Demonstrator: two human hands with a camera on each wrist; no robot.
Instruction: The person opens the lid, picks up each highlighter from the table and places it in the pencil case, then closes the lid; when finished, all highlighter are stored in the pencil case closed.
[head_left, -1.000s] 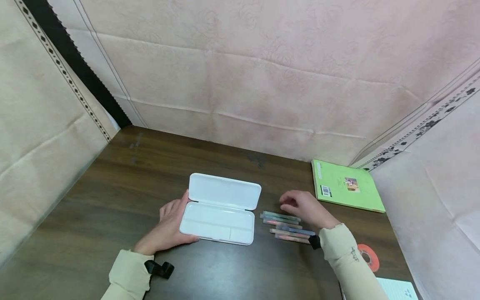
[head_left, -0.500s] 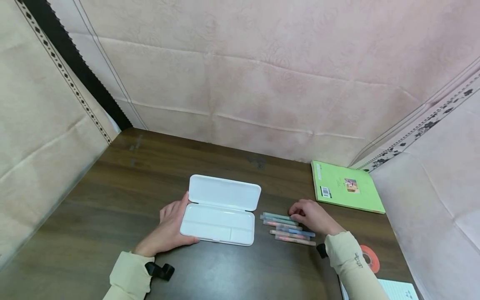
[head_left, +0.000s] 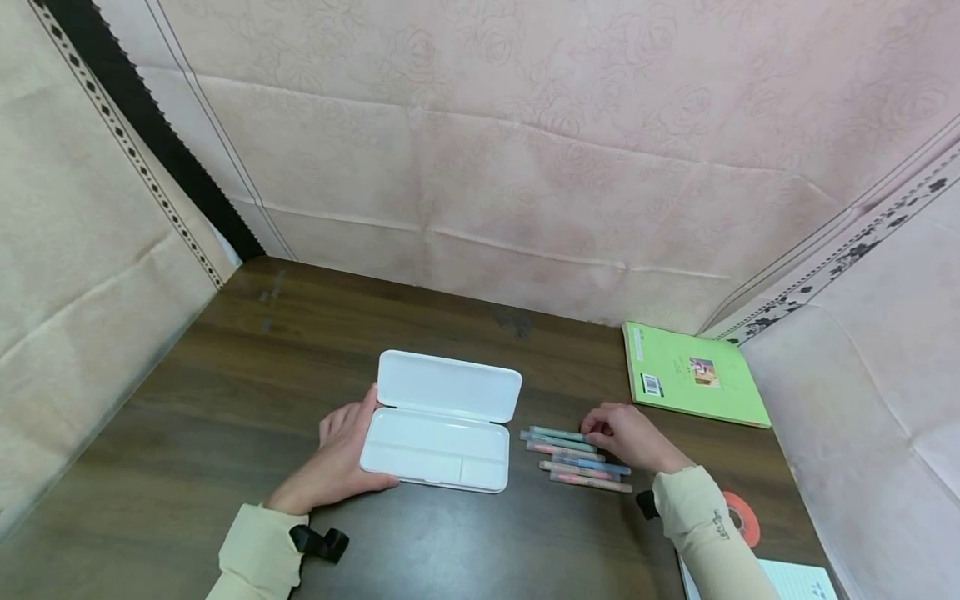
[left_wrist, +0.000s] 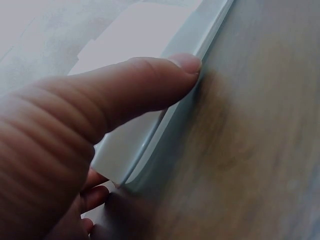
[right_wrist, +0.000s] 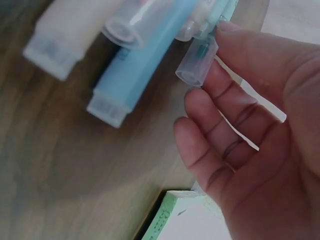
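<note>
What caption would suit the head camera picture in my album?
On a dark table, left hand holds an open white case while right hand pinches a green pen.

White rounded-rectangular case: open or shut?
Open: in the head view, its white rounded lid is swung back, exposing the white divided base.
</note>
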